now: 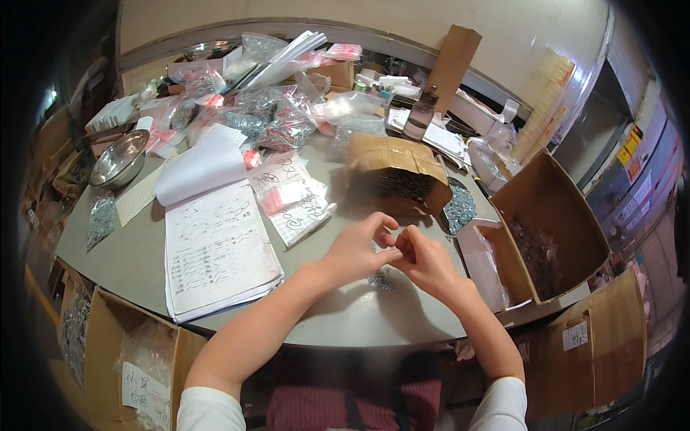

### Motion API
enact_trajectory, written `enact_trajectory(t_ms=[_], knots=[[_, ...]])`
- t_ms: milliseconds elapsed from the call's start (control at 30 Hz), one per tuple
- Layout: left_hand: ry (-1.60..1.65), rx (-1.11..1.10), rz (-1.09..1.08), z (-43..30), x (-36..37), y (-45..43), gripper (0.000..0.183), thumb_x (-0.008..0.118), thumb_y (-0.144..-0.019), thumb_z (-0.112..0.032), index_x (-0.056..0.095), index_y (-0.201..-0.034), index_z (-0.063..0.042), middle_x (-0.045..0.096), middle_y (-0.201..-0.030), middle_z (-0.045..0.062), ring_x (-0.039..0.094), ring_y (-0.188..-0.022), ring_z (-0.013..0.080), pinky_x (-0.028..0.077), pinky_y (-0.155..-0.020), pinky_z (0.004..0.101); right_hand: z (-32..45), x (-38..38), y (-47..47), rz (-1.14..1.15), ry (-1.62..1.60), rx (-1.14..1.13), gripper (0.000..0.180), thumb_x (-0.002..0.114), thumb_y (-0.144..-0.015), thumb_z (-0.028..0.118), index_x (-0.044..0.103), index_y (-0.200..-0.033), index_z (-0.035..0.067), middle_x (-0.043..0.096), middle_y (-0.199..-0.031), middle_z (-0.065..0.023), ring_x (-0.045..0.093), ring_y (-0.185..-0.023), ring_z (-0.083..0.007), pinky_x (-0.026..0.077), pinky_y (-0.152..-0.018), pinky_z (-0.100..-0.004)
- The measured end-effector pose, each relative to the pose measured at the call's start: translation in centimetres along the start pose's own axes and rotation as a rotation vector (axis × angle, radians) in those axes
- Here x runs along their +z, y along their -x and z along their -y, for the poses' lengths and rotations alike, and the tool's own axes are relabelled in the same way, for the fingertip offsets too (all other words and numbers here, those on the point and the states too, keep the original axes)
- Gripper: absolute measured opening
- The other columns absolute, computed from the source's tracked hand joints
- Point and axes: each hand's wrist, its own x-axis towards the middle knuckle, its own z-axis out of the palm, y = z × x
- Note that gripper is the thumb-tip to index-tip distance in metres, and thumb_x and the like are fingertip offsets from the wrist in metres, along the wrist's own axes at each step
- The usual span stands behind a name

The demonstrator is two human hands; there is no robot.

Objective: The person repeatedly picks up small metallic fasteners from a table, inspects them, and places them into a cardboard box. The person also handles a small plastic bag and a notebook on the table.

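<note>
My left hand (358, 250) and my right hand (428, 261) meet fingertip to fingertip above the near part of the grey table (345, 323). Whether a small piece lies between the fingertips cannot be told. Beneath them is a small pile of metal hardware (381, 280), partly hidden by the hands. Just beyond stands a box wrapped in brown tape (399, 153), its open side showing dark thin pieces. A dark tray of small metal hardware (460, 207) sits to its right. Left of my hands lies an open stack of printed sheets (215, 258) with drawings.
Plastic bags of hardware (288, 121) crowd the back. A steel bowl (121, 159) and a small bag of hardware (101, 220) are at the left. A bottle (420, 116) stands behind the taped box. Open cardboard boxes flank the table, one at right (566, 215), one at lower left (102, 345).
</note>
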Motion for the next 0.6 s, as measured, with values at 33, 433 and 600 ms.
enact_trajectory(t_ms=[33,433,600], knots=[[0.008,-0.072,-0.012,0.0,-0.2,0.0,0.039,0.078,-0.088,-0.021,0.065,-0.120,-0.004,0.073,-0.104,0.010,0.071,-0.094,0.0190,0.057,-0.080,0.0342,0.2,0.2,-0.4,-0.005,-0.025,-0.001,0.033,0.080,-0.090,0.014,0.055,-0.107,0.001,0.066,-0.079,-0.0114,0.067,-0.070,-0.0208,0.053,-0.066,-0.0342],[-0.110,-0.086,-0.142,0.6,-1.2,-0.4,0.022,0.070,-0.088,-0.018,0.075,-0.103,-0.002,0.075,-0.090,0.018,0.074,-0.087,0.0296,0.056,-0.078,0.0381,-0.6,1.1,-0.9,-0.063,-0.239,-0.211,0.022,0.062,-0.094,-0.010,0.062,-0.114,-0.001,0.073,-0.096,-0.0097,0.073,-0.085,-0.0148,0.061,-0.074,-0.0283],[-0.273,-0.057,-0.270,2.1,-1.6,-0.8,0.018,0.064,-0.091,-0.015,0.075,-0.100,-0.004,0.073,-0.092,0.019,0.070,-0.090,0.0359,0.055,-0.083,0.0431,-1.1,1.6,1.0,0.102,0.250,-0.202,0.015,0.073,-0.087,0.006,0.070,-0.101,0.005,0.065,-0.090,-0.0144,0.068,-0.080,-0.0356,0.055,-0.073,-0.0445]])
